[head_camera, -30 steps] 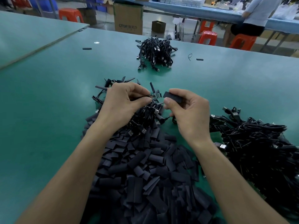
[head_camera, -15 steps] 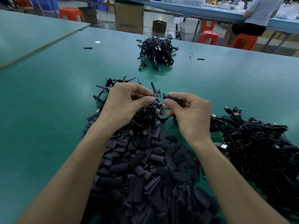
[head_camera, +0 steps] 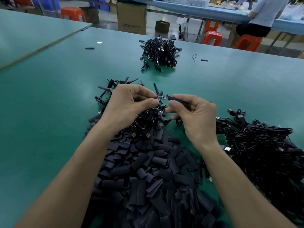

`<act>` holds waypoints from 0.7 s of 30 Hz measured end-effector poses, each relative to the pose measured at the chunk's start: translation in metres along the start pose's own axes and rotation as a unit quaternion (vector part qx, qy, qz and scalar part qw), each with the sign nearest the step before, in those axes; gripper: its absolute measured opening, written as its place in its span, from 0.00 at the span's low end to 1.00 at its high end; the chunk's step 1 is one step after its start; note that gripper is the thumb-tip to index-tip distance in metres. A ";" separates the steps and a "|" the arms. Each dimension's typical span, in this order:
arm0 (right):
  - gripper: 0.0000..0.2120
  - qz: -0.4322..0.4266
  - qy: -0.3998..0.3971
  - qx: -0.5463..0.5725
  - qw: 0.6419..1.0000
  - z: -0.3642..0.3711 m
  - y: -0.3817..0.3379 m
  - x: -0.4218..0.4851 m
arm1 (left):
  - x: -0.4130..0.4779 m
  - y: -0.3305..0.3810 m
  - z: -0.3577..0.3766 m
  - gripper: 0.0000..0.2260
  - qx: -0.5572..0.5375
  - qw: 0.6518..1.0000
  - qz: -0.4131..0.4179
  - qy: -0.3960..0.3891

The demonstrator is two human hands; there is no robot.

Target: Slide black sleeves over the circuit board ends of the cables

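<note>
My left hand (head_camera: 130, 104) pinches a cable just behind its small circuit board (head_camera: 162, 97), which points to the right. My right hand (head_camera: 195, 116) pinches a black sleeve (head_camera: 176, 99) between thumb and forefinger. The sleeve's open mouth meets the board's right tip. A big heap of flat black sleeves (head_camera: 148, 175) lies under and in front of both hands. Black cables with bare board ends are piled at the right (head_camera: 263, 145). A bundle of cables (head_camera: 158, 53) sits further back on the green table (head_camera: 49, 112).
Two loose sleeves (head_camera: 89, 48) (head_camera: 204, 60) and a wire tie (head_camera: 194, 57) lie on the far part of the table. Beyond the table's back edge stand cardboard boxes (head_camera: 131, 18), orange stools (head_camera: 212, 37) and a seated person (head_camera: 259, 17) at another bench.
My right hand has carried the sleeve left until its mouth reached the tip of the circuit board. My left hand has held the cable almost still.
</note>
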State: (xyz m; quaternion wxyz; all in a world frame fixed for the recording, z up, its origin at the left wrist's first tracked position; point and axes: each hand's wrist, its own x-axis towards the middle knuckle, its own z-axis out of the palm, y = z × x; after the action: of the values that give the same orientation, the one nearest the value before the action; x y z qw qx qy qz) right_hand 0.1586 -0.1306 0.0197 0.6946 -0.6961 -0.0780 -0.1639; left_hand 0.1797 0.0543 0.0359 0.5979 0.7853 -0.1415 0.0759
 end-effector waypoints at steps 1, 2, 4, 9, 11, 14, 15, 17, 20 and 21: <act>0.08 0.000 0.001 -0.001 1.000 0.000 0.000 0.000 | 0.000 0.000 0.000 0.05 -0.001 1.000 0.000 0.000; 0.09 0.002 0.004 -0.001 1.000 0.000 0.000 0.000 | 0.000 0.000 0.000 0.05 -0.001 1.000 0.000 0.000; 0.10 0.005 0.008 0.002 1.000 0.000 0.000 0.000 | 0.000 0.000 0.000 0.05 0.001 1.000 -0.001 -0.002; 0.13 0.004 0.000 0.010 1.000 0.000 0.000 -0.002 | 0.000 -0.001 0.001 0.05 -0.003 1.000 -0.001 -0.006; 0.14 0.004 0.000 0.007 1.000 0.000 0.000 -0.002 | 0.000 -0.001 0.001 0.05 -0.004 1.000 0.001 -0.011; 0.14 0.007 0.005 -0.006 1.000 0.000 0.000 -0.003 | 0.000 -0.003 0.001 0.05 -0.010 1.000 0.001 -0.019; 0.14 0.008 0.005 -0.013 1.000 -0.001 0.000 -0.002 | 0.000 -0.003 0.000 0.05 -0.013 1.000 0.002 -0.023; 0.13 0.014 0.000 -0.019 1.000 -0.002 -0.001 -0.001 | 0.000 -0.004 0.000 0.05 -0.023 0.999 0.001 -0.031; 0.13 0.022 -0.019 -0.031 0.999 -0.005 -0.005 0.000 | 0.001 -0.004 -0.002 0.05 -0.024 0.999 0.000 -0.045; 0.13 0.023 -0.029 -0.031 0.999 -0.006 -0.007 0.001 | 0.001 -0.004 -0.003 0.05 -0.024 0.998 0.001 -0.050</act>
State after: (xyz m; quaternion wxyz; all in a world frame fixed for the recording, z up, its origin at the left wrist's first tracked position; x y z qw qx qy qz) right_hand 0.1564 -0.1365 0.0264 0.6739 -0.7232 -0.0770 -0.1298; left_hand 0.1821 0.0577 0.0334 0.6088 0.7734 -0.1733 0.0340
